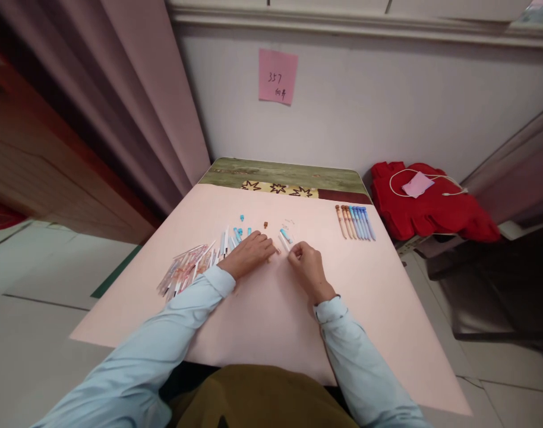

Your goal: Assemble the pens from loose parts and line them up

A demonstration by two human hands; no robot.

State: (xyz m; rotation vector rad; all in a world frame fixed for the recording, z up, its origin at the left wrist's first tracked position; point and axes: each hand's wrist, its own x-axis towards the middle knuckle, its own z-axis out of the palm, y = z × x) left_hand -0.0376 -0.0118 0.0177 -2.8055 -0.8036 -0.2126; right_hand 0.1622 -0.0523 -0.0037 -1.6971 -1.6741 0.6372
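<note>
My left hand point(250, 254) rests on the pink table cover point(262, 309), fingers curled around a small orange-brown pen part at its tips. My right hand point(306, 266) is beside it, fingers pinched on a thin white pen piece point(284, 242) that points up-left. Loose blue caps point(240, 230), a brown cap point(265, 224) and a blue pen part point(286, 235) lie just beyond both hands. A heap of pen barrels and refills point(189, 267) lies to the left of my left hand.
A neat row of finished pens point(355, 222), brown and blue, lies at the table's far right. A red cloth with a white cable point(425, 199) sits on a seat to the right. A pink note point(277, 76) hangs on the wall; curtains hang left.
</note>
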